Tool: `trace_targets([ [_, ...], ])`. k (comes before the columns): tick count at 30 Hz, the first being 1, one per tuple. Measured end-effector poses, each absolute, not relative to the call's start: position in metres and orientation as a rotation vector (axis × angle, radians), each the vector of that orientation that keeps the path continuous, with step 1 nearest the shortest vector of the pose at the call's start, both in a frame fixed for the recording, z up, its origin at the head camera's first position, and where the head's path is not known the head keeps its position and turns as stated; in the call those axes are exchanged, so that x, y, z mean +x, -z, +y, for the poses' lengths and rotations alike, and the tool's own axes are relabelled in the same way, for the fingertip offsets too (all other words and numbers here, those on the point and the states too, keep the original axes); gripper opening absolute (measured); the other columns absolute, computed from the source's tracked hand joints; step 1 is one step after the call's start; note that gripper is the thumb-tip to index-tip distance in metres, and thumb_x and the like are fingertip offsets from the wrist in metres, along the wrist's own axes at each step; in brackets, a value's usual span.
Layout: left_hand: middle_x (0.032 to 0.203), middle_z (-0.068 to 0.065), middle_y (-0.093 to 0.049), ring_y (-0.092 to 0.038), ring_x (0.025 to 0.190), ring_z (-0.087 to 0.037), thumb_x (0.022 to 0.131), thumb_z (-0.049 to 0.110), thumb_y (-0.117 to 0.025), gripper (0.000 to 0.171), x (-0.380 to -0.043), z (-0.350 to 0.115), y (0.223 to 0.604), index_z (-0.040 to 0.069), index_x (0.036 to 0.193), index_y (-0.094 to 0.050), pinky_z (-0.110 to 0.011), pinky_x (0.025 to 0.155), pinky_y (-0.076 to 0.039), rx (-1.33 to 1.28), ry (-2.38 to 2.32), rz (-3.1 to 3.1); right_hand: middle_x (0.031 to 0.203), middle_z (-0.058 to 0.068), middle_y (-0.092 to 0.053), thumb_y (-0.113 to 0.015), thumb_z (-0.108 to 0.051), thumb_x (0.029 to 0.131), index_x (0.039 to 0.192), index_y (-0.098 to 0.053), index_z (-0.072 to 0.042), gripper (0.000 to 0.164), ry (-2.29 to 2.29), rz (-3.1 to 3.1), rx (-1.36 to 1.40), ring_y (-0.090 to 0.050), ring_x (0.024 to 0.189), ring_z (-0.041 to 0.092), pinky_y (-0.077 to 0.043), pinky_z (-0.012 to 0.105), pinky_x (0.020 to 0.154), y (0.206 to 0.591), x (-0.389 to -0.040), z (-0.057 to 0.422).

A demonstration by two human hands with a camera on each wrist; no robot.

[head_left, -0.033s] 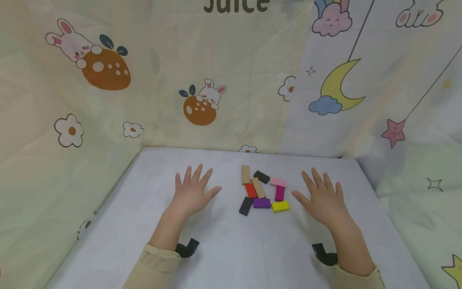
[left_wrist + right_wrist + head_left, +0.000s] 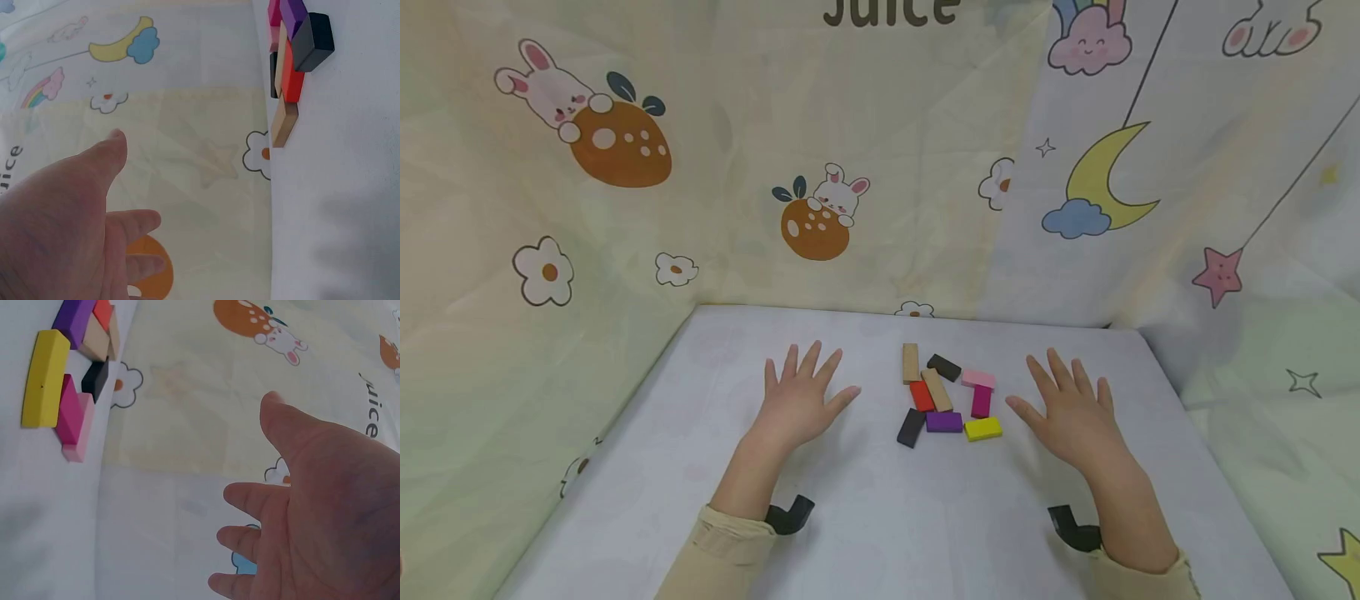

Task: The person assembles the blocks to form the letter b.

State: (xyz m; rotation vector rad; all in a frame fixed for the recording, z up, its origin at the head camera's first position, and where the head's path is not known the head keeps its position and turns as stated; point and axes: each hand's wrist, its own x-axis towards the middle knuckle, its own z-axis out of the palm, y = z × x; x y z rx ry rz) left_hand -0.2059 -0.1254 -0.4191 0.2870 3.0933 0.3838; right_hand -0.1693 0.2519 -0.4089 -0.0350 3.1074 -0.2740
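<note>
Several coloured rectangular blocks lie in a loose cluster between the two hands. They include a purple block (image 2: pixel 943 422), a yellow block (image 2: pixel 982 429), a red block (image 2: pixel 921 396), a magenta block (image 2: pixel 981 402), a pink block (image 2: pixel 978 379), two black blocks, one of them at the near left (image 2: pixel 912 427), and two plain wooden blocks, one upright in the view at the far left (image 2: pixel 910 363). Left of the cluster, my left hand (image 2: pixel 797 404) has its fingers spread and holds nothing. My right hand (image 2: pixel 1078 417), likewise spread and holding nothing, is on the right, its thumb nearest the yellow and magenta blocks.
The blocks lie on a white tabletop (image 2: pixel 880 517). Behind it hangs a printed cloth (image 2: pixel 737 133) with rabbits, flowers and a moon. A black curved piece (image 2: pixel 792 515) sticks out at the left wrist, and a similar black piece (image 2: pixel 1073 529) at the right wrist.
</note>
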Motion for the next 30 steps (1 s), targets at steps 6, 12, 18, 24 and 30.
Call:
trace_targets([
  [6, 0.165, -0.01, -0.02, -0.007, 0.152, -0.042, 0.094, 0.07, -0.04, 0.077, -0.21, -0.122, 0.428, 0.025, 0.156, -0.03, -0.07, 0.118, -0.002, 0.32, -0.448, 3.047, 0.161, 0.026, -0.019, -0.053, -0.059, 0.094, 0.155, -0.029, -0.01, 0.082, 0.326, 3.127, -0.105, -0.017, 0.144, 0.055, -0.008, 0.076, 0.113, 0.419, -0.171, 0.252],
  [12, 0.158, -0.009, -0.037, -0.027, 0.149, -0.036, 0.097, 0.06, -0.047, 0.07, -0.216, -0.11, 0.46, 0.02, 0.153, -0.037, -0.059, 0.122, -0.02, 0.498, -0.678, 2.93, 0.144, 0.02, -0.05, -0.06, -0.046, 0.096, 0.145, -0.048, -0.01, 0.062, 0.667, 3.035, -0.173, -0.052, 0.126, 0.043, -0.048, 0.06, 0.101, 0.441, -0.171, 0.23],
  [18, 0.154, -0.002, -0.043, -0.035, 0.146, -0.027, 0.093, 0.057, -0.058, 0.067, -0.218, -0.096, 0.501, 0.026, 0.151, -0.041, -0.05, 0.12, -0.031, 0.63, -0.933, 2.709, 0.112, -0.001, -0.067, -0.068, -0.03, 0.093, 0.129, -0.063, -0.019, 0.038, 1.001, 2.86, -0.184, -0.062, 0.095, 0.017, -0.059, 0.033, 0.079, 0.471, -0.172, 0.186],
  [24, 0.156, 0.003, -0.041, -0.025, 0.151, -0.026, 0.087, 0.057, -0.067, 0.072, -0.226, -0.088, 0.525, 0.03, 0.149, -0.042, -0.049, 0.123, -0.025, 0.727, -0.871, 2.726, 0.111, -0.006, -0.068, -0.071, -0.026, 0.091, 0.12, -0.067, -0.021, 0.029, 1.109, 2.795, -0.133, -0.062, 0.095, 0.013, -0.06, 0.035, 0.085, 0.489, -0.171, 0.16],
  [30, 0.154, 0.003, -0.043, -0.028, 0.149, -0.026, 0.085, 0.055, -0.07, 0.076, -0.238, -0.084, 0.533, 0.027, 0.15, -0.041, -0.048, 0.123, -0.025, 0.916, -0.766, 2.748, 0.11, -0.009, -0.067, -0.07, -0.029, 0.091, 0.127, -0.064, -0.027, 0.036, 1.103, 2.785, -0.115, -0.059, 0.094, 0.012, -0.059, 0.036, 0.085, 0.503, -0.172, 0.153],
])
